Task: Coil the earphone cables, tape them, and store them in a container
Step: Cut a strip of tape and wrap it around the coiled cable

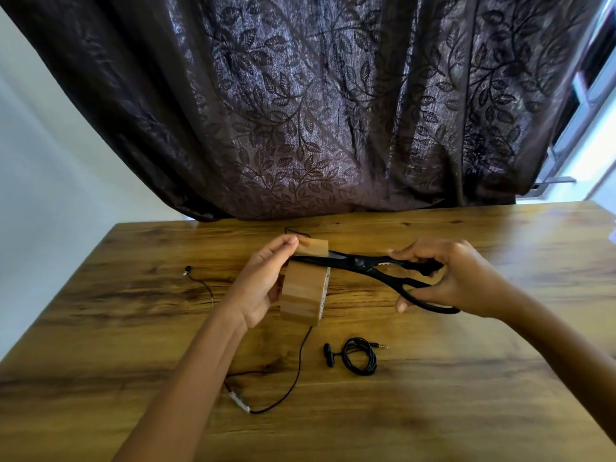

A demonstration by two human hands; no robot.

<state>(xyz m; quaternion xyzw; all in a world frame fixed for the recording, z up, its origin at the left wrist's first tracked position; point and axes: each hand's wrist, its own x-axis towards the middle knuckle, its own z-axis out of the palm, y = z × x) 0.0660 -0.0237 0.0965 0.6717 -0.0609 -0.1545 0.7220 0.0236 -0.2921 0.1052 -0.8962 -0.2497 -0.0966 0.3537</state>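
Note:
My left hand [261, 281] holds a roll of brown tape [303, 295] above the table, its thumb and fingers pinching the pulled-out tape end [311, 247]. My right hand [446, 275] grips black scissors [370, 266] by the handles; the blades lie across the tape strip between roll and end. A coiled black earphone cable [359, 356] with its earbuds [329, 355] and jack lies on the table near me. Another black earphone cable [293, 378] trails uncoiled from under the roll toward my left forearm. A third earbud with a short cable [196, 278] lies at the left.
The wooden table [466, 378] reaches to a dark leaf-patterned curtain [316, 111] at the back. A white wall stands at the left and a window frame [586, 105] at the right. No container is in view.

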